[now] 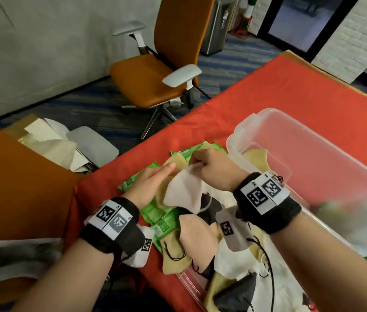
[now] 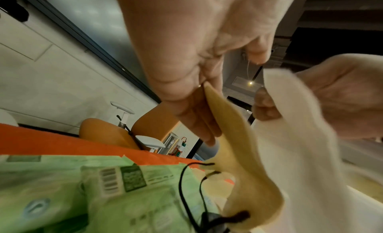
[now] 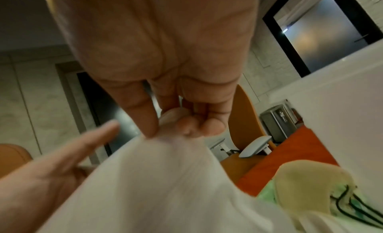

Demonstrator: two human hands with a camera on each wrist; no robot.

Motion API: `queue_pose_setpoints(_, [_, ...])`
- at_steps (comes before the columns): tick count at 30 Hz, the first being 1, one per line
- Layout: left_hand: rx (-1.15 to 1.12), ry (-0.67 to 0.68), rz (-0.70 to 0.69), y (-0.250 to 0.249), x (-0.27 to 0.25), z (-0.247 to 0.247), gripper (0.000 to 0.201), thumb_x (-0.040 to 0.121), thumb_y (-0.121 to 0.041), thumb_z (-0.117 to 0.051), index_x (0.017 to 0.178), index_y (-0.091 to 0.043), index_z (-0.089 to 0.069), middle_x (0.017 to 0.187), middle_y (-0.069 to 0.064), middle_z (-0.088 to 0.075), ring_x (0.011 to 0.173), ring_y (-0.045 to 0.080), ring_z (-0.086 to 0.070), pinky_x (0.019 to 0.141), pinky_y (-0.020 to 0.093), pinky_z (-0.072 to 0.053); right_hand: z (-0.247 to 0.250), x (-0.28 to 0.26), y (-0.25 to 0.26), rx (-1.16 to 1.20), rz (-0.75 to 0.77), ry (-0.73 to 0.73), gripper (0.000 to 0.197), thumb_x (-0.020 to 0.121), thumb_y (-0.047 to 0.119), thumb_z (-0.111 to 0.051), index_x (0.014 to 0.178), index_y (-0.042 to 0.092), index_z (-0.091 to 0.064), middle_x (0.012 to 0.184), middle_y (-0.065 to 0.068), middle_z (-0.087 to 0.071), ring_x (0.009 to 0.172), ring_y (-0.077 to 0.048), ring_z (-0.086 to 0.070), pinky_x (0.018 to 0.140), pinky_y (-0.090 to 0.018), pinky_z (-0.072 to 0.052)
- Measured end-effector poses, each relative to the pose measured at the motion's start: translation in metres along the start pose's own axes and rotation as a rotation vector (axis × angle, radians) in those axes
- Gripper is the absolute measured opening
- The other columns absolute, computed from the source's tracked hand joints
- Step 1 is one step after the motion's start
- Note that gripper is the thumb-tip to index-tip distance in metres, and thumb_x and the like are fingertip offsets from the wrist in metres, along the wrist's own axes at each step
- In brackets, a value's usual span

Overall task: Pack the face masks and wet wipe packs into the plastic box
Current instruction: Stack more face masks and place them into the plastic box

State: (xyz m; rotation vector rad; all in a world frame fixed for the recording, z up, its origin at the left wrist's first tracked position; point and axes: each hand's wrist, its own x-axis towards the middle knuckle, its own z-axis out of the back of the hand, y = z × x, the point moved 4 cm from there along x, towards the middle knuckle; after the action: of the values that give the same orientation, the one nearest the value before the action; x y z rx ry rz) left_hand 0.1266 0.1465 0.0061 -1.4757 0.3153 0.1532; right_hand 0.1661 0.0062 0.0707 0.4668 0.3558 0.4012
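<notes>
Head view shows us mid-task, as far as we can judge. Just beyond our right hand (image 1: 214, 170) stands the clear plastic box (image 1: 326, 158), with one tan mask already inside at its near left corner; something green and blurred shows at its far right end, and we cannot tell whether that is in the box. Most of the work is left: under and near both hands lies a loose heap of face masks (image 1: 200, 235) in tan, pink, white and dark grey, and green wet wipe packs (image 1: 162, 221) lie below our left hand (image 1: 151, 185), all on the red tablecloth (image 1: 268, 93).

Our right hand is curled closed, thumb and fingertips pinching the top edge of a white mask (image 1: 184, 192), which hangs down between our two wrists. The right wrist view confirms this pinch (image 3: 170, 128).

Our left hand has its fingers nearly straight, pointing toward the right hand. In the left wrist view a tan mask (image 2: 234, 138) is tucked between the thumb and the straight fingers, so it is lightly pinched rather than gripped in a fist.
</notes>
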Motion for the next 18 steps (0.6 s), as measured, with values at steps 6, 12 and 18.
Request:
queue_pose_setpoints(6, [0.086, -0.005, 0.019, 0.01, 0.004, 0.004, 0.021, 0.082, -0.006, -0.067, 0.099, 0.005, -0.065, 0.097, 0.025, -0.068, 0.088, 0.034, -0.066, 0.085, 0.045, -0.051, -0.02, 0.027, -0.006, 0.107, -0.029, -0.117, 0.02, 0.085, 0.007, -0.055, 0.103, 0.007, -0.062, 0.08, 0.002, -0.052, 0.082, -0.016, -0.045, 0.06, -0.018, -0.026])
queue_pose_setpoints(12, [0.051, -0.095, -0.087, 0.019, 0.006, 0.024, 0.056, 0.08, 0.01, -0.062, 0.116, -0.032, -0.052, 0.117, -0.004, -0.06, 0.101, 0.008, -0.059, 0.094, 0.025, -0.048, -0.045, 0.062, -0.051, -0.145, -0.408, -0.05, 0.055, 0.084, 0.002, -0.043, 0.136, 0.015, -0.033, 0.143, -0.023, -0.023, 0.133, -0.039, -0.025, 0.106, -0.044, -0.027])
queue_pose_setpoints(18, [0.073, -0.145, -0.18, 0.017, 0.006, 0.04, 0.058, 0.082, 0.011, -0.058, 0.112, -0.037, -0.054, 0.127, -0.016, -0.052, 0.121, 0.0, -0.046, 0.104, 0.013, -0.033, -0.062, 0.074, -0.073, -0.254, -0.621, 0.077, 0.052, 0.086, 0.003, -0.047, 0.135, 0.008, -0.029, 0.15, -0.032, -0.006, 0.139, -0.043, -0.011, 0.112, -0.045, -0.018])
